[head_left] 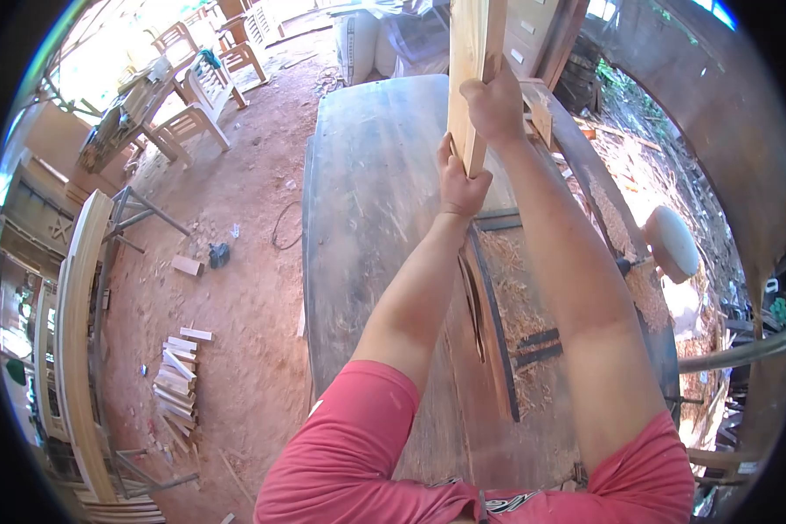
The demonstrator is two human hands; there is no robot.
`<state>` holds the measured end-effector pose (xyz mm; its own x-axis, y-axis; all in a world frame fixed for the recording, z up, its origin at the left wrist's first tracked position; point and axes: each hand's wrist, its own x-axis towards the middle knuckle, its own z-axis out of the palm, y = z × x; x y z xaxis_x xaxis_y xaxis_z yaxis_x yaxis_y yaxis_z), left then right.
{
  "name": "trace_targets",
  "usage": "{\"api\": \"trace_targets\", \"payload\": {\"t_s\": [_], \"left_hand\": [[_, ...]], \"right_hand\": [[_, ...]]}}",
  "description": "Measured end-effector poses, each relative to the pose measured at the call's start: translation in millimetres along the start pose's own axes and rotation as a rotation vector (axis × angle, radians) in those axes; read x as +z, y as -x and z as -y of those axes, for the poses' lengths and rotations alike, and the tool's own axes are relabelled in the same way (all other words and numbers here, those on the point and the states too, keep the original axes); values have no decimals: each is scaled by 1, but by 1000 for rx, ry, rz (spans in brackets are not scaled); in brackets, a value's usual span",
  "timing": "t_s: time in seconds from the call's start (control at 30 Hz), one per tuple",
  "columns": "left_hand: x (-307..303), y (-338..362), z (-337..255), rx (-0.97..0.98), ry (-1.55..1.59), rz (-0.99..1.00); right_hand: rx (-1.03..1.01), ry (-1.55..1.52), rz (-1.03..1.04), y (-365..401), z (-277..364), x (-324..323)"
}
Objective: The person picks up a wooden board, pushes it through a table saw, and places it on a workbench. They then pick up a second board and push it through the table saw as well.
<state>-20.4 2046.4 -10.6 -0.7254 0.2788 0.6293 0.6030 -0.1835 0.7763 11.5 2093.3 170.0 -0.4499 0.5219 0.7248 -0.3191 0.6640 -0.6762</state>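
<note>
Both arms reach forward over a large worn work table [367,227]. A long pale wooden board [465,79] is held up at the far end, its top running out of view. My left hand [463,185] is closed around the board's near lower end. Higher up, my right hand [498,109] grips its right edge, thumb across the face. Below my hands a dark slot with a straight fence-like strip [491,323] runs along the table. Wood shavings [508,279] lie right of the strip, between dark crossbars.
A round pale handwheel or knob [672,244] juts out at the table's right. Long planks [83,349] rest on a metal stand at left. Several short wood offcuts [176,380] lie on the dirt floor [253,288]. Wooden chairs [205,100] and sacks [358,48] stand farther back.
</note>
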Motion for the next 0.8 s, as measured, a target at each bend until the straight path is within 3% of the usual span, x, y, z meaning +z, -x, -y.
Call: {"api": "trace_targets", "payload": {"t_s": [0.17,0.23,0.27,0.33,0.5,0.57,0.6,0.67,0.73,0.8], "left_hand": [[-4,-31,21,72,-97,85],[-17,-49,26,-76,-68,307],[-32,-52,21,-75,-69,311],[-66,-63,-1,-445,-39,555],[-169,-28,-45,-333,-152,496],[-214,0,-72,-422,-191,475],[-233,13,-96,-510,-252,485],[-263,56,-102,-407,-321,397],[-273,107,-165,-454,-465,209],[-281,153,-215,-564,-563,240]], "right_hand": [[-17,-24,3,-22,-25,18],[-19,-25,18,-28,-28,29],[26,-23,4,-26,-23,38],[10,-48,-49,-28,-27,61],[215,-1,-52,20,56,107],[304,2,7,49,94,119],[274,-19,21,65,113,117],[228,-115,71,99,161,107],[199,-199,120,129,204,83],[245,-269,250,156,230,57]]}}
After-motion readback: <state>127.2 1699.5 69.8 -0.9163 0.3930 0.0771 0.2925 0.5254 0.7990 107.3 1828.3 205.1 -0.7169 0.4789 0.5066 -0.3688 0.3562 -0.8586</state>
